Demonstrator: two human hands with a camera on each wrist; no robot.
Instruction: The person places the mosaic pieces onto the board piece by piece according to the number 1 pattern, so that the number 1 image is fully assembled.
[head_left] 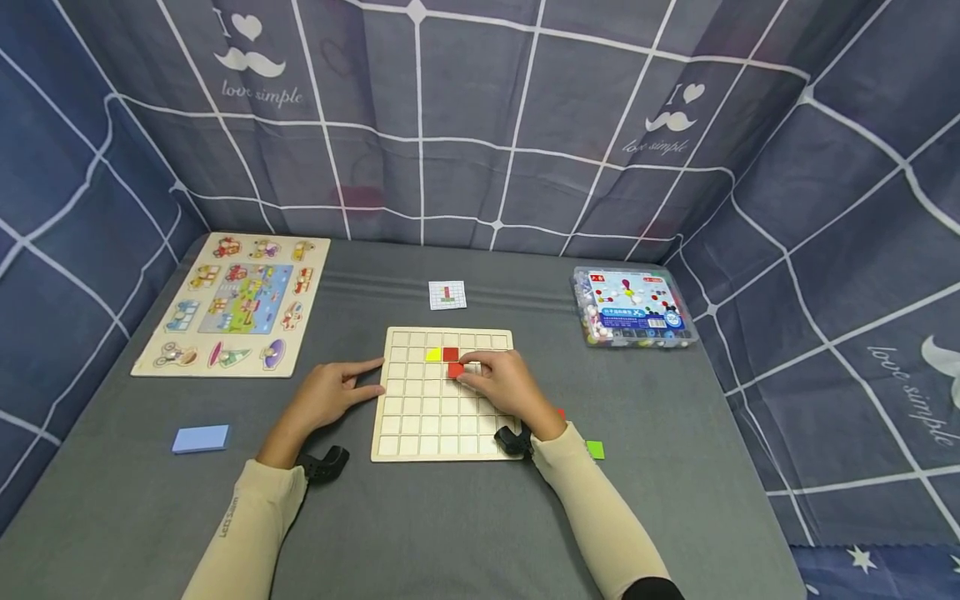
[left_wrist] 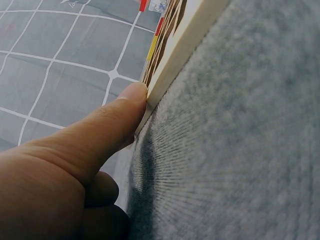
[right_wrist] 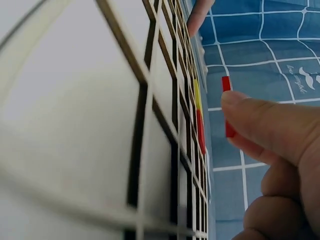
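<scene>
A wooden grid board [head_left: 420,425] lies in the middle of the table. One yellow tile [head_left: 433,355] and one red tile [head_left: 450,354] sit side by side in its upper cells. My right hand [head_left: 501,383] pinches another red tile [head_left: 454,371] between thumb and finger; the right wrist view shows this tile [right_wrist: 229,131] held apart from the board surface. My left hand [head_left: 330,396] touches the board's left edge with straight thumb and index finger. In the left wrist view the thumb [left_wrist: 112,120] presses the wooden side, with the other fingers folded below.
Behind the board lies a small pattern card [head_left: 447,295]. A picture puzzle board [head_left: 172,350] is at back left, a blue block [head_left: 201,439] at left, and a clear plastic case [head_left: 636,307] at back right. A green tile [head_left: 595,450] lies beside the right forearm.
</scene>
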